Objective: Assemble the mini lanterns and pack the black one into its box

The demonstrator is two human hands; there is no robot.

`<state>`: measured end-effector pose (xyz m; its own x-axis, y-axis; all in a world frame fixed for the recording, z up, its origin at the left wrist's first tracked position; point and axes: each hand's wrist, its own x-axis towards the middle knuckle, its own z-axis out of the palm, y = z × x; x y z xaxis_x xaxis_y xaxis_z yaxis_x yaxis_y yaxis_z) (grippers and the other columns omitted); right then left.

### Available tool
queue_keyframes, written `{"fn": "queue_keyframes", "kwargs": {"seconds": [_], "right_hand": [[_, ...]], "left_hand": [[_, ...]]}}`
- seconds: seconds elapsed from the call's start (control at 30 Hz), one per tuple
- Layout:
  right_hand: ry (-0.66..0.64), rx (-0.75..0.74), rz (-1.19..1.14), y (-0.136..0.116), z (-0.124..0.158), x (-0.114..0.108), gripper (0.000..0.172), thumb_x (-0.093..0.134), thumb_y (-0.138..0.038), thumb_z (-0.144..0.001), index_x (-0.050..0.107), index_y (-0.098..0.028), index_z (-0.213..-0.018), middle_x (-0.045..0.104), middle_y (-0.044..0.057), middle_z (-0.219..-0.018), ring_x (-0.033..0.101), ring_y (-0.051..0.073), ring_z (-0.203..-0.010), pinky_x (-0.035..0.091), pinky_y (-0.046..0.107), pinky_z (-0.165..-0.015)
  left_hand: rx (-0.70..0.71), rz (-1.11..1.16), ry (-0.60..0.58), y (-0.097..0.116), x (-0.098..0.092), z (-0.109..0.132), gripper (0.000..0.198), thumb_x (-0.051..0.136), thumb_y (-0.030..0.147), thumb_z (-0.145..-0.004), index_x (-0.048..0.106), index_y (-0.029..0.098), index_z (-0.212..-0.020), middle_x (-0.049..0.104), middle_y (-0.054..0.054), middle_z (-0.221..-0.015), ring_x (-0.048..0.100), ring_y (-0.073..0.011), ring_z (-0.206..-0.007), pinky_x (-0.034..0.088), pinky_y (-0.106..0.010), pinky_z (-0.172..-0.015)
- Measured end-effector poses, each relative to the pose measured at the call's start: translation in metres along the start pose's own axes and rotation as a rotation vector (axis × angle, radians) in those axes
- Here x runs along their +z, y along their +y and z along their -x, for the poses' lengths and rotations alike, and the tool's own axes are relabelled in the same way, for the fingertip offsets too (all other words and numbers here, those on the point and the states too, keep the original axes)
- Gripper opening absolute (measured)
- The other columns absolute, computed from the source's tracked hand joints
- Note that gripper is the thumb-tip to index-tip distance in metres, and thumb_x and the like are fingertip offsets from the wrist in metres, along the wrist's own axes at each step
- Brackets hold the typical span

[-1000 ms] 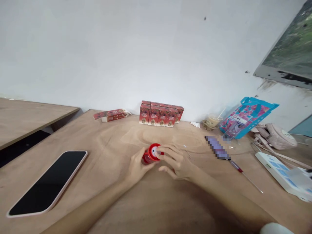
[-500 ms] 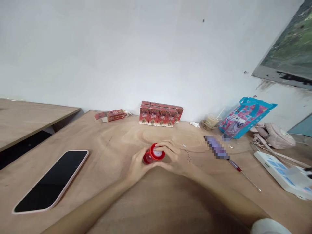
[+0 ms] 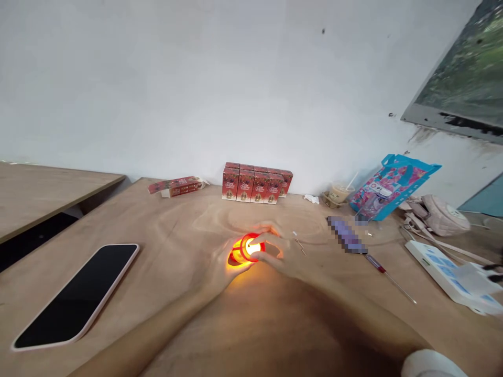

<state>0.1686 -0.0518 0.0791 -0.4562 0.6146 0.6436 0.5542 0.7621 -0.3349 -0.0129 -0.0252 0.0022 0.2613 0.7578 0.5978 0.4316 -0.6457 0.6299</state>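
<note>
A small red lantern (image 3: pixel 237 251) is between my hands above the wooden table, glowing bright yellow-orange with its round end tilted toward me. My left hand (image 3: pixel 219 266) wraps its left side, thumb along the lower edge. On the other side my right hand (image 3: pixel 282 255) closes its thumb and fingers around the round end. To the right of my right hand lie a few thin small pieces (image 3: pixel 301 246), too small to name. Farther right rests a screwdriver (image 3: pixel 383 269) with a red handle, its shaft pointing toward me.
Several red boxes (image 3: pixel 252 186) stand by the wall, with an opened box (image 3: pixel 176 186) lying left of them. A phone (image 3: pixel 78 296) lies at the left. On the right are a drink cup (image 3: pixel 341 192), a blue-pink bag (image 3: pixel 393 186), a pink backpack (image 3: pixel 444 214) and a power strip (image 3: pixel 448 272).
The lantern was unlit and now glows yellow-orange, casting light on my hands and the table. My right fingers have shifted slightly on its round end.
</note>
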Motion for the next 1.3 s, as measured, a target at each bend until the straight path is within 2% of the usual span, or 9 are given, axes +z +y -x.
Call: {"fn": "queue_keyframes", "kwargs": {"seconds": [0.1, 0.27, 0.43, 0.53, 0.63, 0.73, 0.83, 0.93, 1.3], "right_hand": [[0.041, -0.027, 0.017, 0.003, -0.001, -0.002, 0.017, 0.05, -0.033, -0.088, 0.059, -0.021, -0.096, 0.062, 0.007, -0.102, 0.062, 0.015, -0.093, 0.054, 0.03, -0.078], [0.085, -0.241, 0.2, 0.006, 0.004, 0.0, 0.012, 0.051, -0.023, -0.087, 0.055, -0.019, -0.098, 0.068, 0.007, -0.09, 0.065, 0.017, -0.084, 0.055, 0.03, -0.07], [0.137, -0.265, 0.174, 0.004, 0.01, 0.003, 0.013, 0.055, -0.022, -0.086, 0.053, -0.016, -0.098, 0.068, 0.009, -0.092, 0.065, 0.016, -0.085, 0.054, 0.027, -0.072], [0.105, -0.099, 0.121, 0.017, 0.012, -0.009, 0.015, 0.052, -0.026, -0.088, 0.056, -0.018, -0.1, 0.069, 0.007, -0.094, 0.065, 0.016, -0.086, 0.052, 0.029, -0.077], [0.005, 0.217, 0.141, 0.059, 0.014, -0.034, 0.021, 0.042, -0.028, -0.092, 0.06, -0.018, -0.097, 0.069, 0.006, -0.093, 0.065, 0.016, -0.086, 0.05, 0.03, -0.079], [-0.308, 0.371, 0.219, 0.114, 0.018, -0.061, 0.022, 0.045, -0.026, -0.089, 0.065, -0.017, -0.094, 0.069, 0.01, -0.096, 0.063, 0.021, -0.09, 0.046, 0.035, -0.082], [-0.461, 0.403, 0.18, 0.156, 0.026, -0.072, 0.015, 0.056, -0.022, -0.081, 0.069, -0.016, -0.086, 0.07, 0.009, -0.089, 0.063, 0.021, -0.084, 0.046, 0.033, -0.08], [-0.532, 0.449, 0.1, 0.178, 0.034, -0.067, 0.019, 0.061, -0.022, -0.076, 0.068, -0.015, -0.092, 0.071, 0.007, -0.086, 0.064, 0.018, -0.077, 0.047, 0.028, -0.072], [-0.57, 0.552, -0.02, 0.208, 0.039, -0.053, 0.025, 0.059, -0.035, -0.077, 0.064, -0.012, -0.085, 0.064, 0.003, -0.071, 0.054, 0.012, -0.064, 0.042, 0.024, -0.061]], "left_hand": [[0.062, 0.009, 0.028, -0.003, 0.001, 0.0, 0.04, 0.065, 0.032, -0.073, 0.053, 0.021, -0.109, 0.066, -0.005, -0.104, 0.064, -0.0201, -0.094, 0.054, -0.032, -0.08], [0.116, 0.02, -0.012, -0.002, 0.0, 0.001, 0.043, 0.066, 0.029, -0.074, 0.051, 0.023, -0.114, 0.064, -0.005, -0.11, 0.062, -0.0199, -0.098, 0.053, -0.033, -0.085], [0.208, -0.06, -0.022, 0.005, -0.005, 0.0, 0.038, 0.062, 0.033, -0.078, 0.052, 0.02, -0.112, 0.065, -0.008, -0.106, 0.062, -0.0218, -0.097, 0.052, -0.036, -0.084], [0.2, -0.069, -0.03, 0.007, -0.007, -0.001, 0.037, 0.061, 0.033, -0.079, 0.052, 0.021, -0.113, 0.065, -0.008, -0.107, 0.062, -0.0216, -0.097, 0.052, -0.035, -0.082], [0.185, -0.083, -0.015, 0.006, -0.007, -0.001, 0.039, 0.062, 0.032, -0.078, 0.051, 0.02, -0.113, 0.065, -0.008, -0.107, 0.063, -0.0217, -0.096, 0.052, -0.035, -0.081], [0.176, -0.103, 0.001, 0.004, -0.005, -0.001, 0.039, 0.063, 0.032, -0.076, 0.052, 0.02, -0.111, 0.066, -0.008, -0.103, 0.063, -0.0215, -0.092, 0.052, -0.034, -0.078], [0.173, -0.101, -0.008, 0.002, -0.004, -0.001, 0.037, 0.063, 0.031, -0.077, 0.052, 0.02, -0.111, 0.066, -0.007, -0.102, 0.063, -0.0209, -0.091, 0.052, -0.033, -0.077], [0.157, -0.114, -0.013, 0.001, -0.004, -0.001, 0.038, 0.063, 0.034, -0.076, 0.052, 0.02, -0.11, 0.066, -0.008, -0.102, 0.063, -0.0214, -0.09, 0.052, -0.034, -0.076], [0.109, -0.092, -0.005, 0.005, -0.005, -0.003, 0.037, 0.064, 0.03, -0.074, 0.052, 0.02, -0.107, 0.066, -0.007, -0.099, 0.064, -0.0213, -0.089, 0.053, -0.035, -0.076]]}}
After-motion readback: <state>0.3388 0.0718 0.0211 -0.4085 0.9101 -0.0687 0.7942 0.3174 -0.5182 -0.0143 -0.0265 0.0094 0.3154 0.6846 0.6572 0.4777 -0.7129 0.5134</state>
